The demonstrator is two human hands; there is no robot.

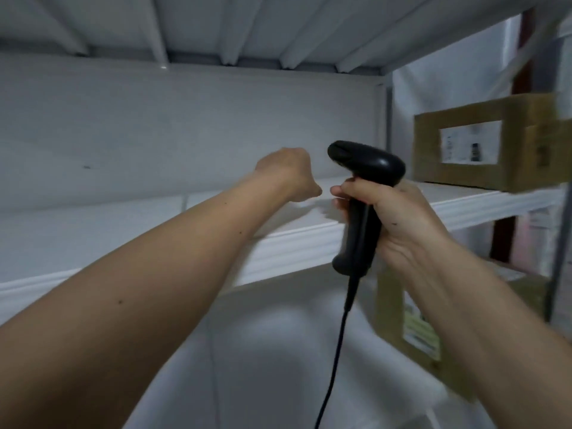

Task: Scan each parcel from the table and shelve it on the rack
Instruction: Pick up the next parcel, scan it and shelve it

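Head view of the rack during shelving. The right hand (393,218) grips the handle of a black corded barcode scanner (365,193), held upright with its head aimed toward the rack, cable (335,351) hanging below. The left hand (286,171) reaches over the white shelf board (294,243), knuckles toward the camera; whether its fingers are curled or holding anything cannot be told. A labelled cardboard parcel (492,144) already sits on this shelf at right; another parcel (411,329) stands on the level below, behind the right forearm. The table is out of view
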